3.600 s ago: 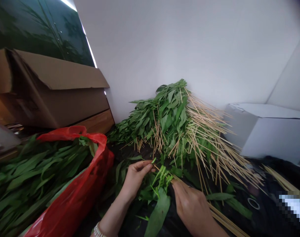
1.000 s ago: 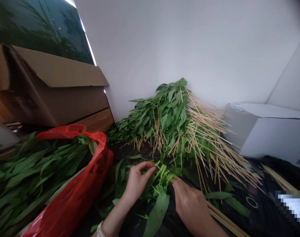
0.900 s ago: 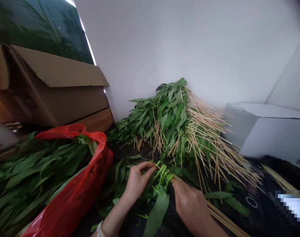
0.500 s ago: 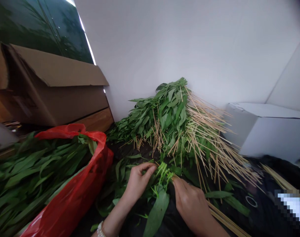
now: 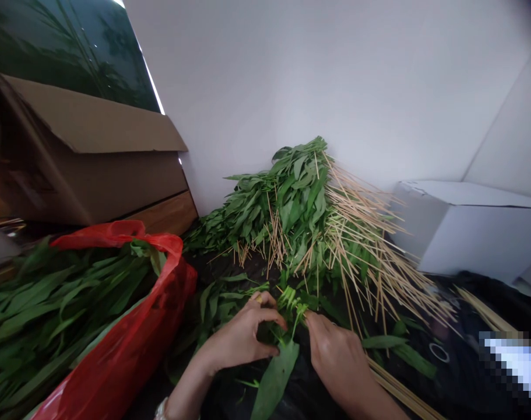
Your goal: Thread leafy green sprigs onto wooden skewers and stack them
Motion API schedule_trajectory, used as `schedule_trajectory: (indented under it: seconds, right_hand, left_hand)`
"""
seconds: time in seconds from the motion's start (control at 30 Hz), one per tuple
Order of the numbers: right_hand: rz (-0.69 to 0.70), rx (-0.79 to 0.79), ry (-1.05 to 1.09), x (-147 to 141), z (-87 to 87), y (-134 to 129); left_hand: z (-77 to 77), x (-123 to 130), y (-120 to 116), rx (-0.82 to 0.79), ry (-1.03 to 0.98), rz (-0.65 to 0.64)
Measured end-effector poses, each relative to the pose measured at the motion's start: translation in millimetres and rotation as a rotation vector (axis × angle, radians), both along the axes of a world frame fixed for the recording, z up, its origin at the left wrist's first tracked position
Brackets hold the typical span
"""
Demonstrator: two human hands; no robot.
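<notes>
Leafy green stems (image 5: 288,298) sit side by side in a short row in front of me, apparently threaded on a thin bamboo skewer that is mostly hidden. My right hand (image 5: 335,353) is closed at the right end of this row, fingers pinched on the skewer. Just left of the row, my left hand (image 5: 248,332) has its thumb and index finger apart in a C shape, beside a large hanging leaf (image 5: 276,379). Its other fingers are near loose greens (image 5: 217,300) and partly hidden.
A red plastic bag (image 5: 160,315) full of long green leaves stands at left, before an open cardboard box (image 5: 112,181). Against the wall rises a pile of skewered greens (image 5: 304,186). A white box (image 5: 475,233) stands at right, with loose bamboo sticks (image 5: 400,391) lower right.
My left hand has opened from a pinch at the stems' left end, and its thumb has dropped toward the hanging leaf. My right hand stays in place. The view has shifted slightly.
</notes>
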State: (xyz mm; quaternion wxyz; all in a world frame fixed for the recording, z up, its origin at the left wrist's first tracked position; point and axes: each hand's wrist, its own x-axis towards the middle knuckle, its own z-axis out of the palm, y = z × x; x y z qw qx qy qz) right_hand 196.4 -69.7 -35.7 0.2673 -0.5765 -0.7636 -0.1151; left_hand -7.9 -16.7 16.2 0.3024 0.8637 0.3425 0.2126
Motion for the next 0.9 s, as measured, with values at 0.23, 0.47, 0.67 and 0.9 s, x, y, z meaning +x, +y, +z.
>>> schedule_trajectory:
  seconds: [0.23,0.47,0.67,0.9]
  right_hand:
    - [-0.004,0.012,-0.005,-1,-0.1,-1]
    - [0.007,-0.006,-0.030,-2,-3.5,0]
    - [0.077,0.106,0.028,-2,-0.3,-1]
    - [0.126,0.192,0.066,-5,6.6,-4]
  left_hand:
    - [5.3,-4,6,-0.282,-0.528,0.024]
    - [8.7,-13,12,-0.676,-1.204,0.124]
    - [-4.4,-2,19,-0.582,-1.035,0.444]
    - [-4.3,2,18,-0.428,-0.792,0.501]
